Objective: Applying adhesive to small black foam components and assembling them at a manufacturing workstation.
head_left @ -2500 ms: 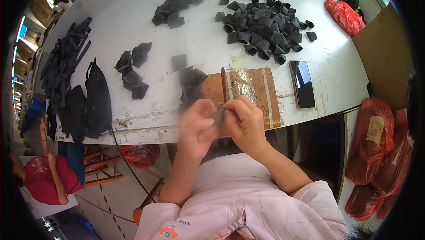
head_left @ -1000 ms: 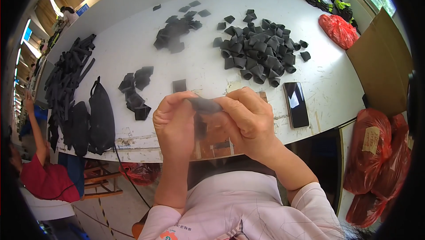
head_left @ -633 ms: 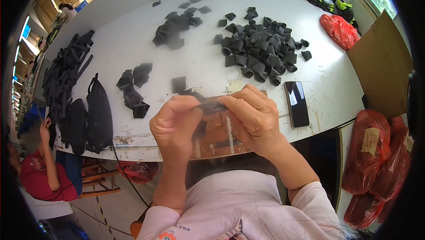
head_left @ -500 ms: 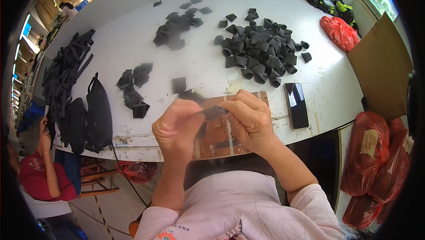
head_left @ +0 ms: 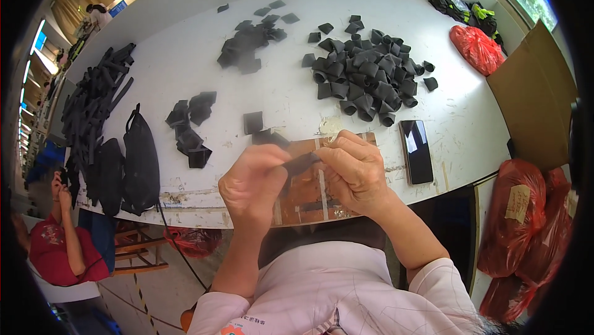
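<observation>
While above brown board, left hand and right hand pinch black piece (both gripping).

The person wears a pale pink short-sleeved top; forearms bare.

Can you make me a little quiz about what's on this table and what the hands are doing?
1. True or false: both hands pinch one black fabric piece.
2. What lies right of the wooden board? A) dark phone B) scissors C) cup
3. Fill in: the biggest heap of folded black pieces lies at the table's far ____ side.

Key: 1 true: left hand and right hand both grip it. 2 A, the phone. 3 right.
</observation>
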`<state>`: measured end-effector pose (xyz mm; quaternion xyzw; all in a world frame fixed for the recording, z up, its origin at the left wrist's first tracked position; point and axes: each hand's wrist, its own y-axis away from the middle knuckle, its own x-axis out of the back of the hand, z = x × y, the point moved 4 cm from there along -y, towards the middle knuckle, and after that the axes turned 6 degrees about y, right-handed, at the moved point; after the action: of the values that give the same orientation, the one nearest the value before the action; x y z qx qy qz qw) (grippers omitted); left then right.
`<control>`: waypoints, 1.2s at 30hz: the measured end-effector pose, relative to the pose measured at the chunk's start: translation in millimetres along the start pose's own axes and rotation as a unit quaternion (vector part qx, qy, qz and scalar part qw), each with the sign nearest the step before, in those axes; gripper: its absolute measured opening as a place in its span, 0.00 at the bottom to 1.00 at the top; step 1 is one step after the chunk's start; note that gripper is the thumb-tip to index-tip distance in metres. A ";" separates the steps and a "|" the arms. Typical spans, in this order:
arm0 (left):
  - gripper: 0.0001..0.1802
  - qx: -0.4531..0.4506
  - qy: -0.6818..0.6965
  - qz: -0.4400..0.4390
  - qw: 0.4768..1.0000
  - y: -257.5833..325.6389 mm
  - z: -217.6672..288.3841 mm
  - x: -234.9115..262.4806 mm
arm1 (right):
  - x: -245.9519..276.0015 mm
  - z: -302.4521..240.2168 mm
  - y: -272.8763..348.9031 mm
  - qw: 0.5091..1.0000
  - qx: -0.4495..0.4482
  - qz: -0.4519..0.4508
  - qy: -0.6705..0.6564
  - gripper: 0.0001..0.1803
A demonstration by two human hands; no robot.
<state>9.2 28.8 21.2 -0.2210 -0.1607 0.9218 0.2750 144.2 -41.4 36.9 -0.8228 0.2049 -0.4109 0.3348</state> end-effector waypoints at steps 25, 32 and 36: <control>0.20 0.045 -0.613 -0.037 0.788 73.9 -59.9 50.9 | -51.6 15.8 102.2 0.875 -0.422 -0.128 -0.200 0.07; 0.11 0.018 -0.632 -0.104 0.768 78.1 -71.8 70.1 | -67.7 10.2 113.7 0.859 -0.434 -0.197 -0.186 0.06; 0.07 0.018 -0.541 -0.026 0.840 71.5 -63.6 74.2 | -69.8 6.6 107.0 0.865 -0.424 -0.205 -0.176 0.07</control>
<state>-46.1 25.8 -86.5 0.3223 -0.2726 0.8901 0.1721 102.6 -70.2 -80.6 -0.9675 0.1241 -0.1922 -0.1074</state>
